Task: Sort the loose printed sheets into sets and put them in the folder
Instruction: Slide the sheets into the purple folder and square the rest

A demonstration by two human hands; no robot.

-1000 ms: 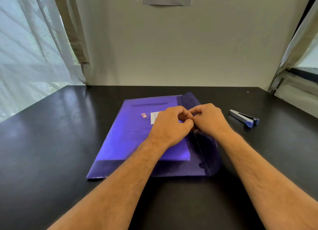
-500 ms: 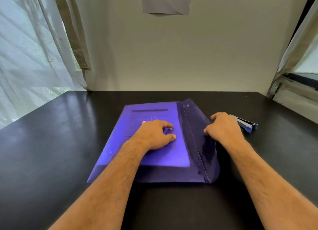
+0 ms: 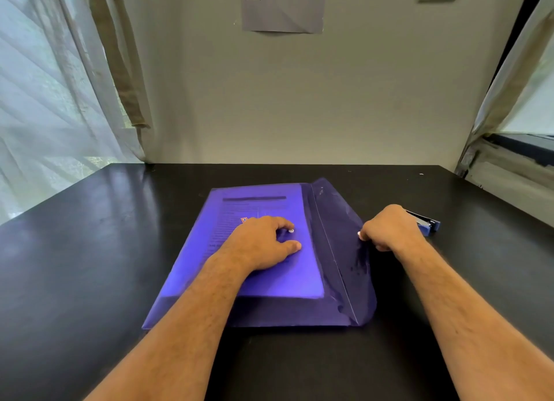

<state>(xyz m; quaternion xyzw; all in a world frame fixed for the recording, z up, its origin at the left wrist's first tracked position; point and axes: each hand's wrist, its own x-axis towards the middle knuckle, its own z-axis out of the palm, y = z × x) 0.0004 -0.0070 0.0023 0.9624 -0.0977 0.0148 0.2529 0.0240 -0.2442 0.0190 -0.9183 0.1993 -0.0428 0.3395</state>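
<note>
Parted now from their joined pinch — left hand point(image 3: 266, 244) spread flat on the slick, floppy folder point(image 3: 257, 280) mid-worktop point(image 3: 75, 250), sheets point(image 3: 254, 211) inside, right hand point(image 3: 389, 228) pinching its flap point(image 3: 338, 238) edge — best gripped there.

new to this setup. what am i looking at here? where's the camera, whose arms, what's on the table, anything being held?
There is no robot: a person works bare-handed, filmed by one wide-angle camera on their head looking down. On the black table lies a translucent purple folder with printed sheets showing through it. The left hand rests on the folder, fingers bent. The right hand grips the edge of the folder's open flap. A blue stapler lies beside that hand, partly hidden.
</note>
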